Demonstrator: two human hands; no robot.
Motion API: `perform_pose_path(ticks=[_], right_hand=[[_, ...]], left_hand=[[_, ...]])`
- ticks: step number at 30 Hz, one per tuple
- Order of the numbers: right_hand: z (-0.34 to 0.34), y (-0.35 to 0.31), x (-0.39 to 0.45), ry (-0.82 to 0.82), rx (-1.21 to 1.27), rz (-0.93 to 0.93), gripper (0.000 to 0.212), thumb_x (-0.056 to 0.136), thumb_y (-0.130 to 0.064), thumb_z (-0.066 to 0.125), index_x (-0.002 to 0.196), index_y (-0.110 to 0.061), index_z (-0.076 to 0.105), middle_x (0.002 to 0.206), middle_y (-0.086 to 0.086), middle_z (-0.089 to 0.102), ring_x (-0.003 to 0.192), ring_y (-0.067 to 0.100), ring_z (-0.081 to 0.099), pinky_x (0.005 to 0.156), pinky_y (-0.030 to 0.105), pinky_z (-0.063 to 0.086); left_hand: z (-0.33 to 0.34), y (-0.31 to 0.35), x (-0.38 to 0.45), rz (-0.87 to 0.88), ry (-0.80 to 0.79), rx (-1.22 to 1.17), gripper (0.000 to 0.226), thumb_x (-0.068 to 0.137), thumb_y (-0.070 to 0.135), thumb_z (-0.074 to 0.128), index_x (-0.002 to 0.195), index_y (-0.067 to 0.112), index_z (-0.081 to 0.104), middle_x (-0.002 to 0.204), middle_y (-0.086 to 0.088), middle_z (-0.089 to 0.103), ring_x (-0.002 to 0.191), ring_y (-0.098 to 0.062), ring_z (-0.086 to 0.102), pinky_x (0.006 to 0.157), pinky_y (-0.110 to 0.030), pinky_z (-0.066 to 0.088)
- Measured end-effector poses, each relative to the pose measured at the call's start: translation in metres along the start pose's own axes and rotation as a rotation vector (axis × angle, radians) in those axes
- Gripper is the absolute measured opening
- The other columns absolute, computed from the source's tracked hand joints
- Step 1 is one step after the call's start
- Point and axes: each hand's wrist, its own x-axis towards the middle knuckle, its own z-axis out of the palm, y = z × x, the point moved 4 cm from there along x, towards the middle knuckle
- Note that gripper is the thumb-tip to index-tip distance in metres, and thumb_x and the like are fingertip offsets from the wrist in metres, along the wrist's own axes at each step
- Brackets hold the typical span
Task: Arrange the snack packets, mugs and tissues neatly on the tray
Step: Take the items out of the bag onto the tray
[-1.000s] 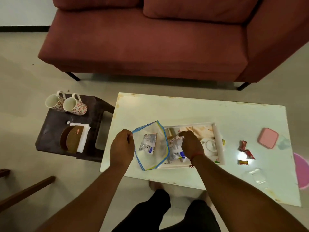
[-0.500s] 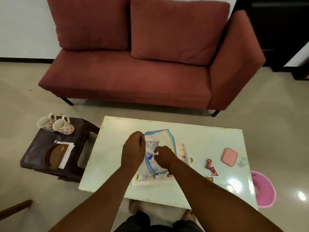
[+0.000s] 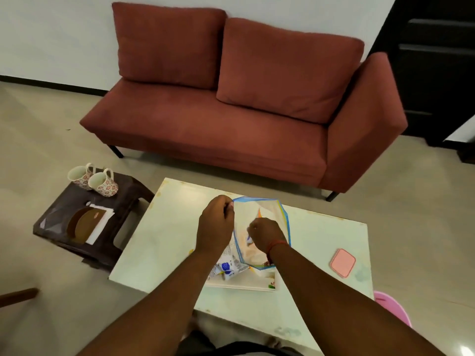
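Two hands are busy over the tray (image 3: 241, 285), which sits at the near edge of the white table (image 3: 169, 227). A snack packet (image 3: 227, 267) with a blue mark lies on that tray, just under the left wrist. The left hand (image 3: 216, 227) is closed in a pinch on the top corner of the clear zip bag (image 3: 272, 214), holding its blue-edged mouth up and open. The right hand (image 3: 266, 233), which a second ago was out at the tray setting packets down, is now plunged back inside the bag, fingers curled; whether it has a packet in them I cannot tell, the plastic blurs it. So the call here: another packet is probably being fished out, and the unloading is not finished.

At 3 o'clock from the bag a pink box (image 3: 342, 262) rests on the table. Out at 9 o'clock, well apart on the dark stool (image 3: 128, 201), the tissues (image 3: 100, 228) lie under a brown disc, and beyond them at 10 o'clock the two mugs (image 3: 93, 178) lie tipped on their sides, touching. None of those is on the tray yet, so plenty remains. The head has lifted too: the red sofa (image 3: 231, 111) now fills the far view.
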Motion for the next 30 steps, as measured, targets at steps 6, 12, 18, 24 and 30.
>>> perform_pose_path(ticks=[6,12,18,24,30], right_hand=[[-0.031,-0.042,-0.02,0.306,0.222,-0.144,0.01,0.091,-0.012,0.051,0.092,-0.013,0.061,0.097,0.007,0.064,0.088,0.025,0.058,0.074,0.031,0.043],[-0.028,-0.109,-0.032,0.253,0.135,-0.44,0.018,0.094,-0.01,0.055,0.108,-0.018,0.06,0.107,0.004,0.064,0.087,0.024,0.062,0.072,0.034,0.049],[-0.032,-0.163,-0.019,0.539,0.16,-0.509,0.015,0.091,-0.019,0.052,0.103,-0.02,0.06,0.085,0.003,0.063,0.062,0.025,0.061,0.049,0.037,0.05],[-0.016,-0.139,0.022,0.839,0.645,-0.153,0.018,0.084,0.001,0.058,0.091,-0.012,0.066,0.089,0.0,0.061,0.083,0.007,0.055,0.075,0.01,0.041],[0.053,-0.105,0.054,0.881,1.032,0.387,0.021,0.088,-0.003,0.054,0.092,-0.019,0.065,0.099,0.001,0.067,0.098,0.019,0.062,0.089,0.025,0.05]], left_hand=[[-0.025,-0.06,0.01,-0.148,0.005,0.111,0.017,0.099,0.019,0.048,0.086,0.012,0.055,0.084,-0.003,0.064,0.073,-0.017,0.059,0.061,-0.03,0.051],[-0.048,-0.107,0.029,-0.247,0.007,0.155,0.013,0.097,0.017,0.052,0.085,0.011,0.055,0.084,-0.007,0.065,0.069,-0.016,0.056,0.052,-0.02,0.039],[-0.07,-0.152,0.055,-0.234,-0.073,0.121,0.012,0.096,0.015,0.054,0.087,0.008,0.055,0.082,-0.007,0.062,0.072,-0.021,0.059,0.064,-0.033,0.048],[-0.1,-0.211,0.079,-0.291,-0.059,0.197,0.015,0.096,0.014,0.047,0.082,0.012,0.054,0.076,-0.001,0.057,0.068,-0.021,0.052,0.058,-0.031,0.033],[-0.13,-0.263,0.084,-0.345,-0.021,0.219,0.018,0.098,0.016,0.05,0.082,0.01,0.054,0.08,-0.008,0.062,0.072,-0.023,0.057,0.06,-0.036,0.048]])
